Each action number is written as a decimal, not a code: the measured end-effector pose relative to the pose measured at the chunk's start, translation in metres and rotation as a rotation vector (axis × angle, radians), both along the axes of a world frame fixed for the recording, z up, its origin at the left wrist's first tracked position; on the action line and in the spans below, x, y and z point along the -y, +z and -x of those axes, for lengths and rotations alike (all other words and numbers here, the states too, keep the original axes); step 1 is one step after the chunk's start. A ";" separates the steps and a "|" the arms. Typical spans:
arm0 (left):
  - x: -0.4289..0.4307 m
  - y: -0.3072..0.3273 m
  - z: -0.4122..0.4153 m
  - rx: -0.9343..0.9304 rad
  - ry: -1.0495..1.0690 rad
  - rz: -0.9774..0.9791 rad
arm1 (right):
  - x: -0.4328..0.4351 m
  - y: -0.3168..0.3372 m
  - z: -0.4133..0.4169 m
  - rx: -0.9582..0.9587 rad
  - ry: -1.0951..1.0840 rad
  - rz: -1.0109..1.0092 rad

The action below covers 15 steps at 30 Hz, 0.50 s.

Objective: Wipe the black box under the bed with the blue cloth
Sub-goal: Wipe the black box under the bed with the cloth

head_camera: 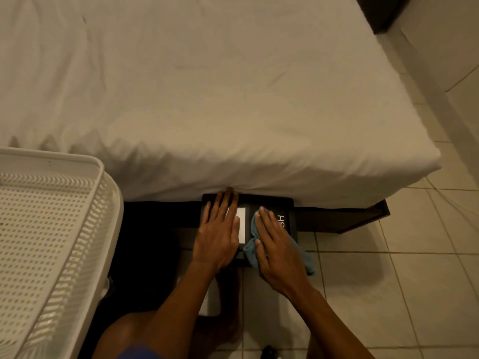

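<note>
The black box (289, 212) lies flat on the floor at the bed's edge, its far end tucked under the mattress overhang. It carries a white label and white letters on its lid. My left hand (220, 233) rests flat on the box's left half, fingers spread, partly covering the label. My right hand (276, 248) presses flat on the blue cloth (302, 256), which lies on the box's right half and hangs over its near right corner onto the tiles.
The bed (233, 99) with a white sheet fills the upper view; its dark frame (363, 218) sticks out at the right. A white perforated plastic basket (51, 229) stands at the left. Beige floor tiles (401, 294) spread to the right. My knees are at the bottom.
</note>
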State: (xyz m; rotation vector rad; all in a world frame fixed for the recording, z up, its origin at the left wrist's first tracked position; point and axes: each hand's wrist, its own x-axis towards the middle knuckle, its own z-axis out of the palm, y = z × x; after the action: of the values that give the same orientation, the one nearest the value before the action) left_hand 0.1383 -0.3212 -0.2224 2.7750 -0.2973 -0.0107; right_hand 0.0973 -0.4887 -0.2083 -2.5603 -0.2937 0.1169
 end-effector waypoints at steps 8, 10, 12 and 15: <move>0.000 -0.003 -0.003 0.014 0.007 0.003 | -0.005 0.003 -0.018 0.003 -0.028 -0.005; 0.001 -0.001 -0.001 0.010 0.012 0.003 | -0.004 0.002 -0.006 -0.006 -0.015 -0.019; 0.000 -0.001 0.001 0.007 0.019 -0.002 | -0.002 0.003 0.002 -0.020 0.019 -0.024; 0.001 0.000 0.000 0.001 0.012 0.007 | 0.000 0.003 -0.012 -0.025 0.029 -0.020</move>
State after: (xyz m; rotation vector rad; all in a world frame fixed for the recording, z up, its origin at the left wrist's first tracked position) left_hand 0.1380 -0.3219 -0.2223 2.7703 -0.2803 -0.0055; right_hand 0.1097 -0.4884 -0.2054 -2.5331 -0.3216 0.1561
